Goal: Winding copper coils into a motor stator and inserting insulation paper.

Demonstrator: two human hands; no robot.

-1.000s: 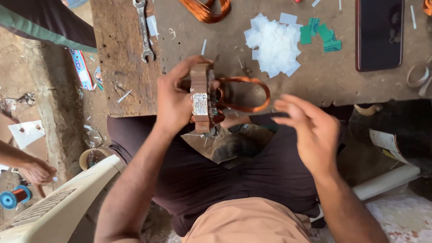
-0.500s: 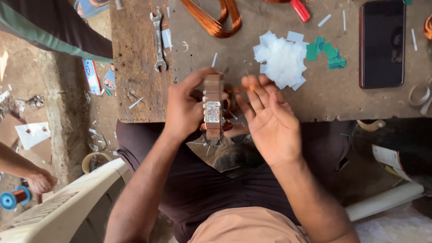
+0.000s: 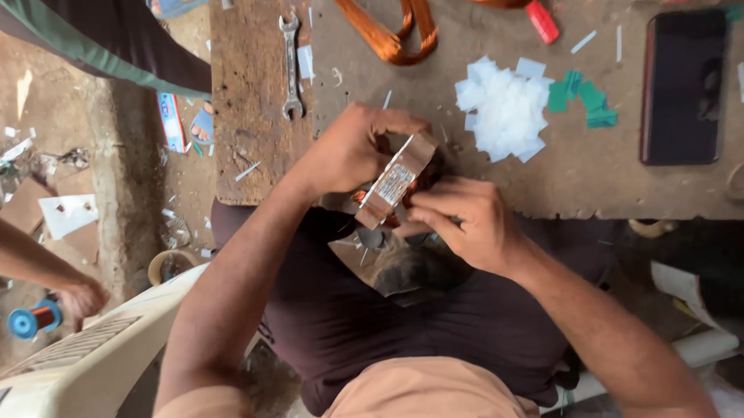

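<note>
Both hands grip a small metal motor core (image 3: 396,183) at the worktop (image 3: 572,183) edge. The left hand (image 3: 349,151) clasps its top; the right hand (image 3: 460,222) pinches its lower end. A spanner (image 3: 290,66) lies nearby.

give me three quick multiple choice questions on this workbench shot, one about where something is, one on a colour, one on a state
1. Where does the spanner lie?
A. on the bench, left of the white paper pile
B. on the floor
C. on the phone

2. What colour are the small paper pieces between the white pile and the phone?
A. red
B. green
C. yellow

3. How is the metal block held?
A. lying loose on the bench
B. by the left hand alone
C. by both hands

Answers: 1 A, it rests on the wooden bench near its left edge. 2 B, they are plainly green. 3 C, left hand and right hand both grip it.
</note>
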